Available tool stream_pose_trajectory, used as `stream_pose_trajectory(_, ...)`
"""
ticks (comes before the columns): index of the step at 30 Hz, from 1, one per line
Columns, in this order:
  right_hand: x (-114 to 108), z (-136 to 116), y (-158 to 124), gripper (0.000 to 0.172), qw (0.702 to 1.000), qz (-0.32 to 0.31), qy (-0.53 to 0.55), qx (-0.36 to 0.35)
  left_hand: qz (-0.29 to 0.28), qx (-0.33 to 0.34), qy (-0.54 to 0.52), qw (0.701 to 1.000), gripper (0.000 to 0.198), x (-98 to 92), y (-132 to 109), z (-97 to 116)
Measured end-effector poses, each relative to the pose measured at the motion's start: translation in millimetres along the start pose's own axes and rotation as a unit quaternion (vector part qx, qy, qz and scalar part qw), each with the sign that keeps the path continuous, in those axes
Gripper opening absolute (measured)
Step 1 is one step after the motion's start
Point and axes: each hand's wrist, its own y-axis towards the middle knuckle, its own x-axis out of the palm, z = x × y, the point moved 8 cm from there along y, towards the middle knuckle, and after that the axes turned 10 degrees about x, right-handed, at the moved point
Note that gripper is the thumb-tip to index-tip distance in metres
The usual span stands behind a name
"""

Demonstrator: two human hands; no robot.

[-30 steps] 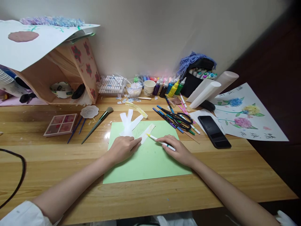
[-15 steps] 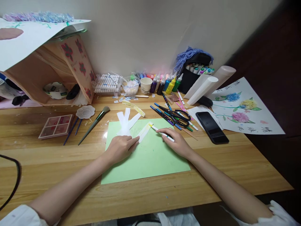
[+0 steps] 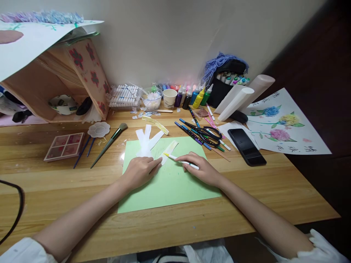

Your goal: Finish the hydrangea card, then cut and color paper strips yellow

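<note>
The right hand is closed around a white marker. The marker's yellow tip points away to the hand's left and touches a paper strip partly tinted yellow. The left hand lies flat and unclenched, its fingertips pressing the near end of that strip. Both hands rest on a green sheet spread on the bench.

Just beyond the left hand, a fan of white strips overlaps the sheet's far edge. Beyond the fan lies a loose yellowish strip.

Just past the right hand, black scissors sit on a scatter of coloured pens. A black phone lies a little further right, and next to it is a flower drawing.

Well to the left of the left hand are a make-up brush, a flower-shaped dish and a paint palette.

Along the wall, far from both hands, stand a tray of white markers, a plastic bowl, a paper cup, paint bottles and rolled paper tubes. Nothing lies between the hands and the strip.
</note>
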Motion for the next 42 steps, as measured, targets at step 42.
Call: stream_pose_trajectory(42,-18,5,-12,0.025,0.995,0.08,-0.054,-0.034,0.0,-0.003,-0.002,1.0,0.03,1.9,-1,1)
